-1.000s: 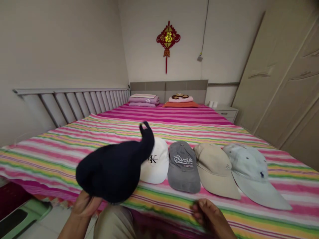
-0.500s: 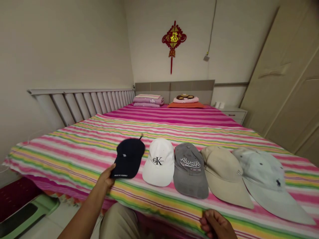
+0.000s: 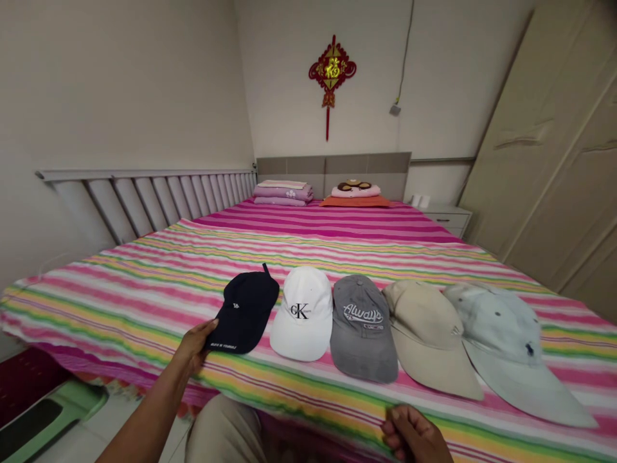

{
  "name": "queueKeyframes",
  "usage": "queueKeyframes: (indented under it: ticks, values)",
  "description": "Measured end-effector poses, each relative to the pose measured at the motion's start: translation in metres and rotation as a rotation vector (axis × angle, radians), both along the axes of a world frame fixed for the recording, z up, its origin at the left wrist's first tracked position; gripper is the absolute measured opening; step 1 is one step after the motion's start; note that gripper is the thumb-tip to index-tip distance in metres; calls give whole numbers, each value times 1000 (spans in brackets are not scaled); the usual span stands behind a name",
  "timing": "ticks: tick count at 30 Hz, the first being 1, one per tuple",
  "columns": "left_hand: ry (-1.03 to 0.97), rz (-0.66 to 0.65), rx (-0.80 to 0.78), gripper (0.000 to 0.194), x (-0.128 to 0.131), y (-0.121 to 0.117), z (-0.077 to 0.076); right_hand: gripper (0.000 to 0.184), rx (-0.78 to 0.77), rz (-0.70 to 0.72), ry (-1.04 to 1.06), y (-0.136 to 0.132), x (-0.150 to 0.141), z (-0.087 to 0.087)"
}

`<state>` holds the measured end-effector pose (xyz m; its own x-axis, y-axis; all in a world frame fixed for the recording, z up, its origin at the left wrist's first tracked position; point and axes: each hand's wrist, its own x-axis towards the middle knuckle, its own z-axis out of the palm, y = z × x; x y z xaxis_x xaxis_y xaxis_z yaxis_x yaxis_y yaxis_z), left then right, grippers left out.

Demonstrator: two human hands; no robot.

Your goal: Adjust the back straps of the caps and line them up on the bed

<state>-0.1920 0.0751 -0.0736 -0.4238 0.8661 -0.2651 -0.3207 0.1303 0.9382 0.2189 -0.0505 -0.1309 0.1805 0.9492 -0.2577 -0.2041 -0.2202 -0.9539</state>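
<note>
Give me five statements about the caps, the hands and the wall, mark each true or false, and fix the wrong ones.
1. The left hand holds the navy cap at its brim. True.
2. The white cap lies between the navy cap and the grey cap. True.
3. The right hand grips the grey cap. False: the right hand is apart from all the caps.
4. Only four caps lie in the row. False: there are five.
5. A red ornament hangs above the headboard. True.
</note>
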Motion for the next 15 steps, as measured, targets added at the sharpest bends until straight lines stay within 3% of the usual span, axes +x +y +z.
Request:
queueKeyframes:
  ticks: [12, 15]
  values:
    - [267, -48, -78, 17, -7, -11, 2, 40, 10, -39, 19, 0, -2, -3]
    - [362, -6, -80, 17, -9, -9, 5, 40, 1, -42, 27, 0, -1, -4]
